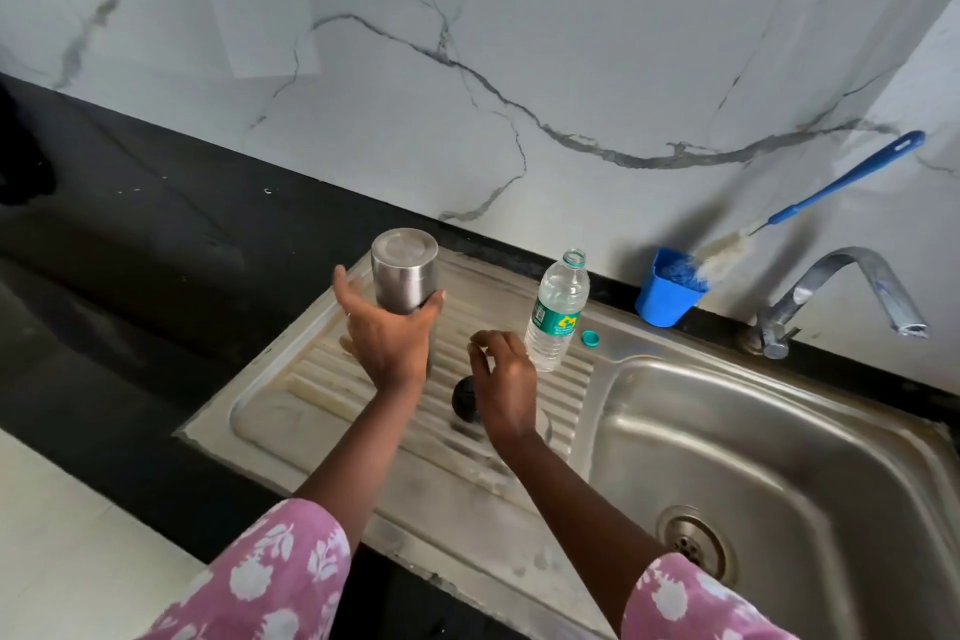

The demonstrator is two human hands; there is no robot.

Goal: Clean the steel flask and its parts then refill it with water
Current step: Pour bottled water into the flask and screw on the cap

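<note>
Head view: left hand [387, 343] is around the steel flask [405, 273], fingers loosely spread, flask upright and inverted, base up, on the drainboard [291, 411]. Right hand [504, 387], fingers relaxed and holding nothing, hovers just right of the flask, over a black cap [464, 396]; water bottle [557, 312] stands beyond it.

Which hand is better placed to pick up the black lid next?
Probably the right hand: it hovers with loose fingers right beside the black lid on the drainboard, while the left hand grips the steel flask.
</note>
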